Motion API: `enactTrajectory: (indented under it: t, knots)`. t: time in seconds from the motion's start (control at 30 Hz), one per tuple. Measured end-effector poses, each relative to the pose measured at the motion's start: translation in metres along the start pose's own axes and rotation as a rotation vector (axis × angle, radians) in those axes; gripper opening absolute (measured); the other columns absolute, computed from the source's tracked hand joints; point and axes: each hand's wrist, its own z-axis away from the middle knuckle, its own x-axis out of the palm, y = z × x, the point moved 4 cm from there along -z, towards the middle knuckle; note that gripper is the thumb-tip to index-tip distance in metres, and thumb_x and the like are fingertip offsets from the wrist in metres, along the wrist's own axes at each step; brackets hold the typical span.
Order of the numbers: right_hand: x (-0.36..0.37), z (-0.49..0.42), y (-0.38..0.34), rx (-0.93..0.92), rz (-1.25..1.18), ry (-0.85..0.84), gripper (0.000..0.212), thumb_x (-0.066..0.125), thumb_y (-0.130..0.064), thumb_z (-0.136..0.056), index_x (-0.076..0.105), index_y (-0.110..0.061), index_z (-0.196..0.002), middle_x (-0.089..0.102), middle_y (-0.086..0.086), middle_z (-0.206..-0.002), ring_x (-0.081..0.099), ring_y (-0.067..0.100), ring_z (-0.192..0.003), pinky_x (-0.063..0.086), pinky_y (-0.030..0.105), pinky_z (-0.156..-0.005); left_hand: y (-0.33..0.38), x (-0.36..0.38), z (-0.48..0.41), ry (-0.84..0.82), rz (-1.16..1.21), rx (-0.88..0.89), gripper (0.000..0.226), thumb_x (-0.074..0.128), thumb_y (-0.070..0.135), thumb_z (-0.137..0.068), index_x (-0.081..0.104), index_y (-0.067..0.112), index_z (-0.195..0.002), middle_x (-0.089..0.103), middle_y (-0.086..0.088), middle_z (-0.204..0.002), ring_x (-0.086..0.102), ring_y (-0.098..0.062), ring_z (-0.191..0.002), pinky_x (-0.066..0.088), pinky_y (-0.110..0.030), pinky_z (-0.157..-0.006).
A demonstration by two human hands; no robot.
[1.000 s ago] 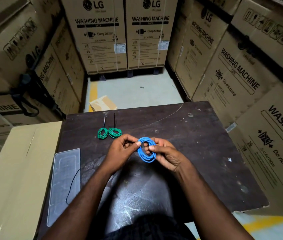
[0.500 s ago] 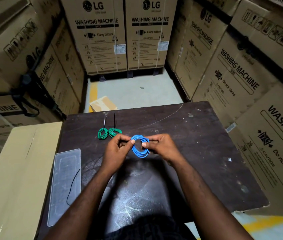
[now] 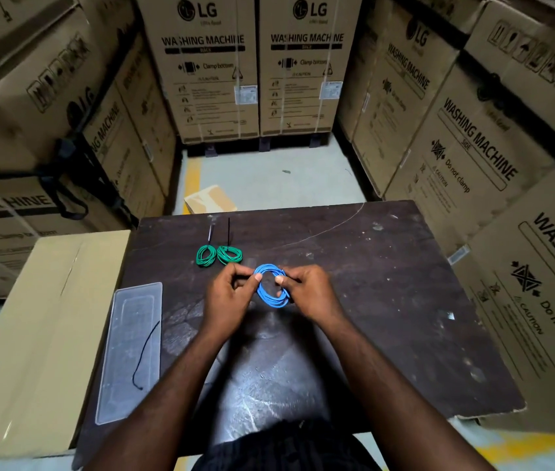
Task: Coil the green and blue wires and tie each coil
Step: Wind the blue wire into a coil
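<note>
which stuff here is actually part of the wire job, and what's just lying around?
Job:
- blue coil, pinched by left hand and right hand
- green coils, with ties
- black strand on the tray, probably a tie

Lying about:
- beige box
- cardboard scrap on the floor
- stacked cartons

Dark, scuffed wooden table [image 3: 388, 300], worn pale toward the near edge, with a thin light scratch [image 3: 323, 232] curving toward the far right corner. Flat clear plastic tray [image 3: 123, 334] along the left edge, long side parallel to it. Plain tan cardboard box [image 3: 31, 334] just beside that edge. Beyond the far edge, grey concrete floor [image 3: 269, 178] with a yellow painted stripe [image 3: 192, 178] and a small loose cardboard piece [image 3: 209, 199]. Tall brown LG washing machine cartons [image 3: 201, 62] stacked on three sides, hemming in table and floor.
</note>
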Motion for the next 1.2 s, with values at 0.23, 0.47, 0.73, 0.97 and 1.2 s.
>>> enactTrajectory:
  t: [0.23, 0.47, 0.73, 0.97, 1.2]
  knots:
    - [0.003, 0.005, -0.003, 0.129, -0.338, -0.256, 0.018, 0.061, -0.011, -0.091, 0.072, -0.011, -0.106, 0.069, 0.0, -0.096, 0.057, 0.007, -0.076, 0.049, 0.021, -0.062, 0.001, -0.004, 0.009, 0.057, -0.022, -0.004, 0.005, 0.069, 0.012, -0.086, 0.064, 0.01, -0.085, 0.069, 0.0, -0.078, 0.061, -0.006, -0.068, 0.051, -0.025, -0.066]
    - [-0.002, 0.014, -0.006, 0.324, -0.68, -0.38, 0.029, 0.057, -0.009, -0.092, 0.063, -0.005, -0.12, 0.073, -0.002, -0.081, 0.067, 0.007, -0.072, 0.056, 0.023, -0.063, 0.012, -0.001, 0.021, 0.111, -0.001, -0.014, 0.007, 0.069, 0.006, -0.085, 0.065, 0.002, -0.086, 0.067, -0.006, -0.077, 0.058, -0.004, -0.067, 0.048, -0.019, -0.065]
    - [-0.005, 0.02, -0.006, 0.298, -0.486, -0.148, 0.018, 0.069, -0.016, -0.085, 0.073, -0.006, -0.099, 0.072, 0.009, -0.079, 0.063, 0.011, -0.058, 0.05, 0.022, -0.043, 0.016, -0.002, 0.034, 0.193, 0.001, -0.036, 0.006, 0.072, 0.008, -0.084, 0.066, 0.01, -0.083, 0.068, -0.009, -0.078, 0.06, -0.012, -0.071, 0.051, -0.032, -0.069]
    - [-0.001, 0.028, -0.006, 0.017, -0.165, -0.155, 0.02, 0.06, -0.019, -0.092, 0.073, -0.008, -0.103, 0.072, 0.015, -0.089, 0.063, 0.015, -0.059, 0.058, 0.04, -0.049, 0.024, 0.006, 0.053, 0.273, -0.039, -0.022, 0.007, 0.07, 0.0, -0.083, 0.065, 0.005, -0.082, 0.067, -0.001, -0.075, 0.059, 0.001, -0.067, 0.049, -0.015, -0.067]
    - [0.003, 0.036, -0.015, -0.196, 0.236, -0.262, 0.041, 0.051, -0.021, -0.096, 0.053, -0.006, -0.134, 0.057, 0.013, -0.132, 0.055, 0.024, -0.121, 0.04, 0.029, -0.101, 0.019, 0.007, 0.063, 0.315, -0.035, -0.037, 0.011, 0.07, 0.0, -0.083, 0.064, 0.009, -0.081, 0.066, 0.001, -0.075, 0.06, -0.002, -0.067, 0.051, -0.021, -0.067]
